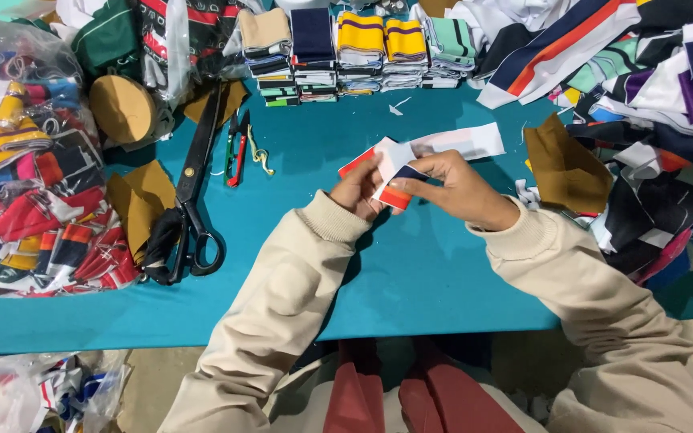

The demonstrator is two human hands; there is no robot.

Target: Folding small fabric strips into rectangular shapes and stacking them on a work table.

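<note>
Sitting at the teal cloth-covered table (411,273), a person in cream sleeves is holding a small white knit strip with red and navy ends (391,172) just above it. The left hand (356,189) and right hand (457,186) are close together, both pinching that strip. It looks light, soft and floppy, best gripped at its folded edge. Farther left, long black shears (190,188) are lying. Beyond, folded striped rib stacks (346,52) are lining the far edge.

We see one pair of large black scissors (190,184), one small red-handled snipper (237,152) and one round tan disc (122,108). Six stacks of folded striped knit pieces (358,52) line the far edge. Our two hands (419,188) share one fabric strip (443,148).
</note>
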